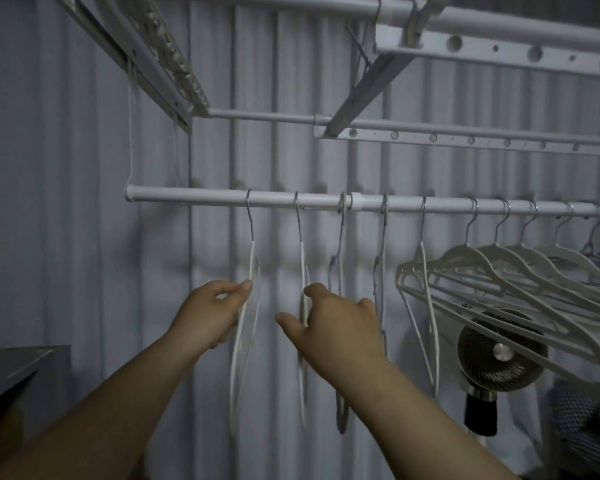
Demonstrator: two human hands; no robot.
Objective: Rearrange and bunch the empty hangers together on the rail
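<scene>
A white rail (194,196) runs across the middle with several empty white hangers hooked on it. My left hand (212,313) pinches the shoulder of the leftmost hanger (252,258), seen edge-on. My right hand (336,323) is at the second hanger (302,265), thumb spread and fingers around its wire; the grip is partly hidden. Further right hang a third hanger (342,271), a fourth (381,271) and a fifth (425,271), spaced apart. A bunch of hangers (520,275) turned sideways fills the rail's right part.
A pleated pale curtain (84,202) is behind the rail. Overhead drying-rack bars (465,133) cross above. A round fan (499,355) stands low at the right, beside mesh fabric (575,410). A dark surface edge (21,362) is at the lower left.
</scene>
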